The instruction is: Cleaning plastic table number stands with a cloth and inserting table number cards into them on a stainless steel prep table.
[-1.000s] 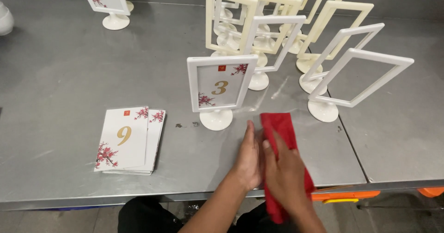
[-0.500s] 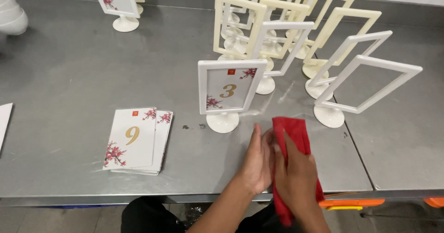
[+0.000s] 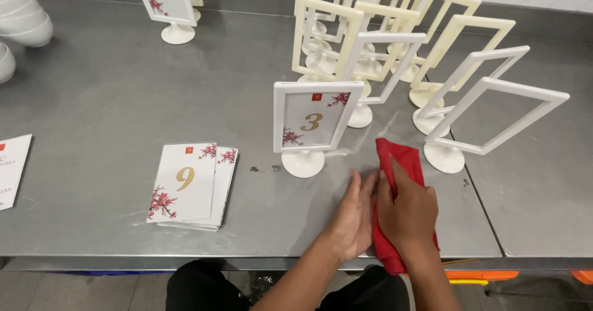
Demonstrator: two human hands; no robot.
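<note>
A red cloth (image 3: 403, 158) lies folded lengthwise near the front edge of the steel table (image 3: 111, 119). My right hand (image 3: 406, 211) lies flat on top of it, fingers pressing the fabric down. My left hand (image 3: 353, 215) rests open on the table, its fingers against the cloth's left edge. Just behind the hands stands a white table-number stand (image 3: 314, 126) holding a numbered card with red blossoms.
A small stack of numbered cards (image 3: 190, 184) lies at the left front. Several empty white and cream frame stands (image 3: 426, 58) crowd the back right. Another filled stand (image 3: 168, 5) is at the back left, white bowls (image 3: 21, 21) at far left, a card (image 3: 11, 169) at the left edge.
Both hands have stayed on the red cloth, shifting slightly as they smooth it. The camera view has drifted, bringing the left-edge card and bowls into sight.
</note>
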